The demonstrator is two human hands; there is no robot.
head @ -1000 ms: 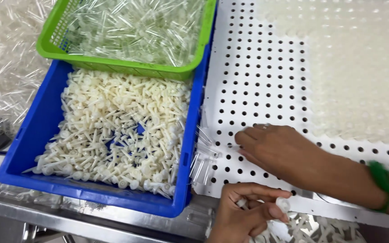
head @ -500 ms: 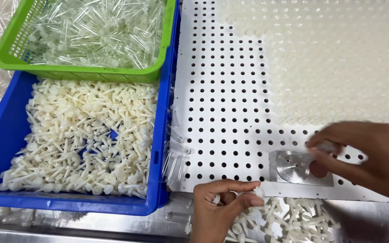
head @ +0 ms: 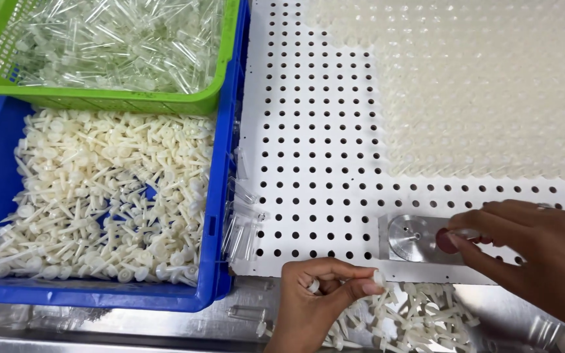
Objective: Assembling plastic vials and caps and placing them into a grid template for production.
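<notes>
At the near edge, a loose heap of small white plastic plungers [head: 420, 314] is seen lying on the steel bench [head: 132, 323]. Over it the left hand [head: 318, 297] is held with its fingers curled in; one white plunger [head: 378, 279] is pinched between thumb and forefinger, and another small white piece [head: 313, 285] is gripped further back in the same hand. To the right, the right hand [head: 531, 252] is closed round a small part with a dark red tip [head: 446, 242], which is held just beside a round metal fixture [head: 410, 237]; whether the tip touches the fixture cannot be told. The fixture is set on the near edge of a white perforated board [head: 308, 170].

A few clear plastic tubes [head: 240, 229] are seen lying along the board's left edge, next to a blue crate [head: 220, 216] filled with more white plungers [head: 99, 196]. Farther off, the far right part of the board is covered by rows of translucent tubes [head: 479, 85] standing in its holes. At the far left, a green basket [head: 112, 99] loaded with clear tubes is rested on the blue crate's far end.
</notes>
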